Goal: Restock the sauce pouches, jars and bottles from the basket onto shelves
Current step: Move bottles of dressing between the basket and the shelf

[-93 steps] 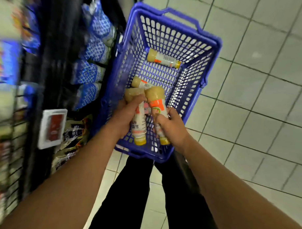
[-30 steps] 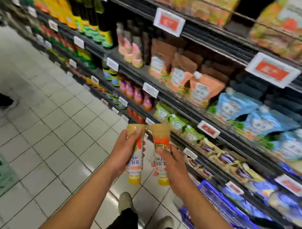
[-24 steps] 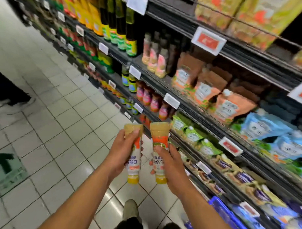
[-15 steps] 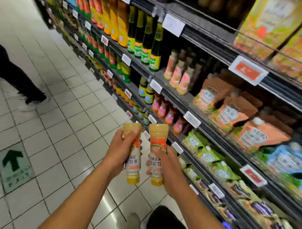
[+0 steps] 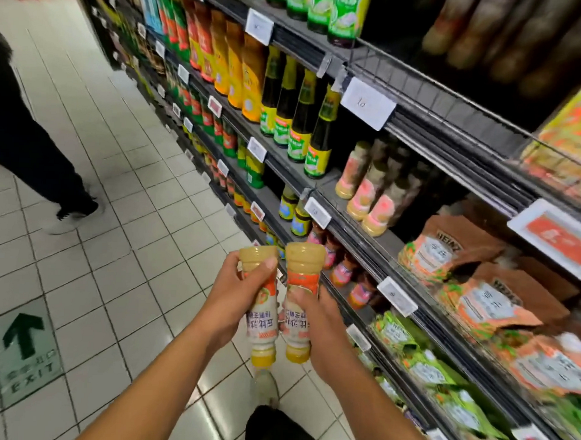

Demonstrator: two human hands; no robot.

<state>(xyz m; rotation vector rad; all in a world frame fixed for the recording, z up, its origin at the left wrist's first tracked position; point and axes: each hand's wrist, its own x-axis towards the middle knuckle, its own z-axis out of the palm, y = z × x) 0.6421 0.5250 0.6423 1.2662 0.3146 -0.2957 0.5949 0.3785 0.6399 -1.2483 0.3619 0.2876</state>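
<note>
I hold two beige dressing bottles upside down, yellow caps pointing at the floor. My left hand (image 5: 237, 293) grips the left bottle (image 5: 261, 321). The right bottle (image 5: 301, 296) sits in my right hand (image 5: 318, 329). Both hang side by side in front of the shelving, almost touching. A row of similar bottles (image 5: 369, 193) stands up and to the right on a grey shelf (image 5: 377, 242), with bare shelf in front of them. The basket is out of view.
Dark sauce bottles (image 5: 302, 118) stand left of that row. Orange Heinz pouches (image 5: 452, 255) and green pouches (image 5: 407, 339) fill the shelves at right. A person's leg and shoe (image 5: 62, 198) stand on the tiled aisle at left, near a green exit arrow sticker (image 5: 24, 348).
I lifted both bottles out of the blue basket and my view swung up along the shelves. The basket dropped out of sight, and a person's leg came into view at left.
</note>
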